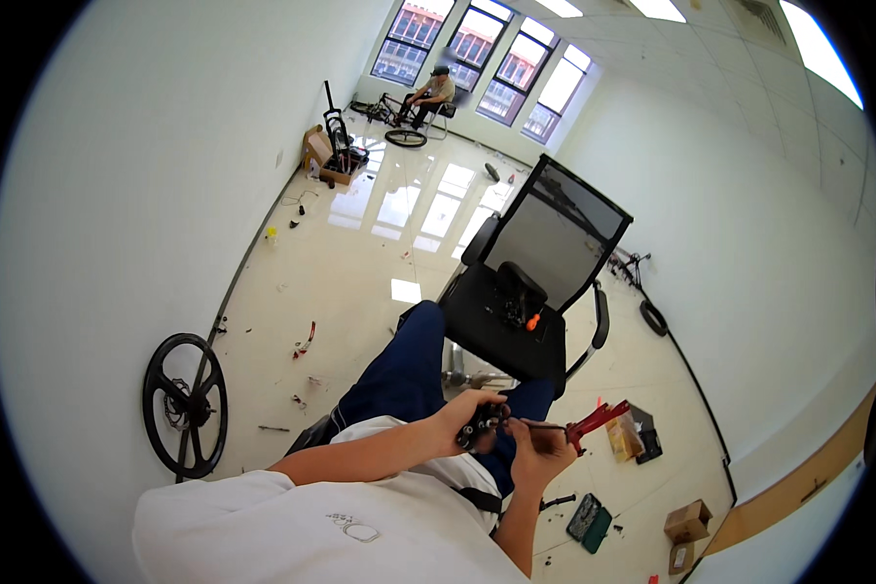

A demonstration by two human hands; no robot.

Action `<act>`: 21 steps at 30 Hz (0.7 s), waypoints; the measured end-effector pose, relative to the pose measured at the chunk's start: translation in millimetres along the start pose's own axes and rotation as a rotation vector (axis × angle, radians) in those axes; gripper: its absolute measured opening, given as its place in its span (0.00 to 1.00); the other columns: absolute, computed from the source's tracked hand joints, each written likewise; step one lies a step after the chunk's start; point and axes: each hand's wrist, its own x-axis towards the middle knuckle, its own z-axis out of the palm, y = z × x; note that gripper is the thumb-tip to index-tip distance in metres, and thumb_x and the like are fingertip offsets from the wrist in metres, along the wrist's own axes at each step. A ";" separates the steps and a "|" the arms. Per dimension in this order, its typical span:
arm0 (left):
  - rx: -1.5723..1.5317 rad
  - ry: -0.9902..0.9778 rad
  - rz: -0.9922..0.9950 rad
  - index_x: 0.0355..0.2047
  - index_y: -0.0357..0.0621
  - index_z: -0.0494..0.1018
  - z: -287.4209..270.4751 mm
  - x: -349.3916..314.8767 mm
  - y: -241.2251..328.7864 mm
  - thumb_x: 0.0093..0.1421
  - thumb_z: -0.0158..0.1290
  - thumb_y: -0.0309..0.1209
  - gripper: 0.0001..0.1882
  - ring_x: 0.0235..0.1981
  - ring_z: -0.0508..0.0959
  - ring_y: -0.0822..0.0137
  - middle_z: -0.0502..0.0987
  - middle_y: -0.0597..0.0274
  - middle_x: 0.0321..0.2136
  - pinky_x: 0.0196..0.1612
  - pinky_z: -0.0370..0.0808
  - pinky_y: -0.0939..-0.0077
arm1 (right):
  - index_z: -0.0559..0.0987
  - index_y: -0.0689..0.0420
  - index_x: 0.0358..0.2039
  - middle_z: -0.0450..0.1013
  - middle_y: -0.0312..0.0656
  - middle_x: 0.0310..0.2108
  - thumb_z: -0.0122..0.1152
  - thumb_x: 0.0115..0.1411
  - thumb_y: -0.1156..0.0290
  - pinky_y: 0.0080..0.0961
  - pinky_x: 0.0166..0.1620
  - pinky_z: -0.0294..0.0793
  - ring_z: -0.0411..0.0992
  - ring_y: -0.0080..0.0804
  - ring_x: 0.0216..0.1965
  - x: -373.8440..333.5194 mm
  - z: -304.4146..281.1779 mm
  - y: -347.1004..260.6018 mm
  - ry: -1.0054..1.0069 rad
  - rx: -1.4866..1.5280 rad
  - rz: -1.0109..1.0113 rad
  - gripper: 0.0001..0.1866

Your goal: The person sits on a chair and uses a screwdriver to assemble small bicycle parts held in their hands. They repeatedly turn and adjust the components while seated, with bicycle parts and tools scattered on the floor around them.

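Observation:
In the lower middle, above my lap, my left hand (469, 417) is closed around a dark bicycle part (479, 428) with small round shiny pieces; its exact kind is unclear. Close beside it, my right hand (538, 456) is closed on red-handled pliers (594, 424), whose two red arms point up to the right. The pliers' other end lies between the hands, near the dark part. Whether they touch I cannot tell. Facing me is a black office chair (467, 302) with dark parts and an orange-handled screwdriver (533, 321) on its seat.
A black wheel (148, 409) leans on the left wall. Right of me lie a green tool case (590, 524), cardboard boxes (688, 522) and a black tray (644, 434). Small parts litter the floor. Far off, a person (436, 92) sits beside a bicycle and a wheel (406, 139).

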 end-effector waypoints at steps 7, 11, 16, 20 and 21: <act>-0.044 -0.029 0.100 0.27 0.44 0.70 -2.2 -2.3 5.9 0.61 0.48 0.39 0.12 0.13 0.68 0.70 0.69 0.67 0.16 0.16 0.62 0.75 | 0.75 0.74 0.38 0.76 0.57 0.36 0.54 0.58 0.85 0.36 0.44 0.80 0.78 0.42 0.39 0.7 7.9 -7.0 -0.175 0.099 -0.065 0.08; -0.033 -0.005 0.119 0.27 0.45 0.69 -3.7 -4.3 6.9 0.61 0.47 0.39 0.11 0.13 0.67 0.71 0.69 0.67 0.17 0.16 0.63 0.77 | 0.76 0.75 0.37 0.77 0.55 0.33 0.57 0.57 0.84 0.34 0.42 0.80 0.78 0.41 0.36 -0.9 12.8 -8.6 -0.178 0.120 -0.038 0.08; 0.076 0.035 0.120 0.29 0.45 0.70 1.5 -8.4 1.0 0.61 0.48 0.40 0.12 0.13 0.67 0.72 0.69 0.67 0.18 0.17 0.63 0.79 | 0.77 0.73 0.29 0.78 0.50 0.26 0.62 0.54 0.82 0.29 0.36 0.81 0.79 0.36 0.27 -0.3 4.4 -3.8 -0.008 -0.070 0.038 0.05; 0.048 -0.021 0.135 0.28 0.45 0.71 -1.7 -1.9 -1.3 0.60 0.50 0.39 0.11 0.13 0.68 0.72 0.70 0.67 0.17 0.16 0.64 0.80 | 0.77 0.73 0.32 0.78 0.52 0.30 0.60 0.55 0.83 0.31 0.41 0.80 0.79 0.37 0.32 3.1 7.6 -4.4 -0.062 0.027 0.030 0.05; 0.011 -0.012 0.114 0.28 0.45 0.71 -3.3 1.7 -0.7 0.60 0.50 0.39 0.11 0.13 0.68 0.73 0.70 0.68 0.17 0.16 0.64 0.80 | 0.77 0.73 0.33 0.78 0.53 0.32 0.60 0.56 0.83 0.32 0.43 0.80 0.79 0.38 0.34 3.8 10.5 -4.0 -0.082 0.085 0.007 0.05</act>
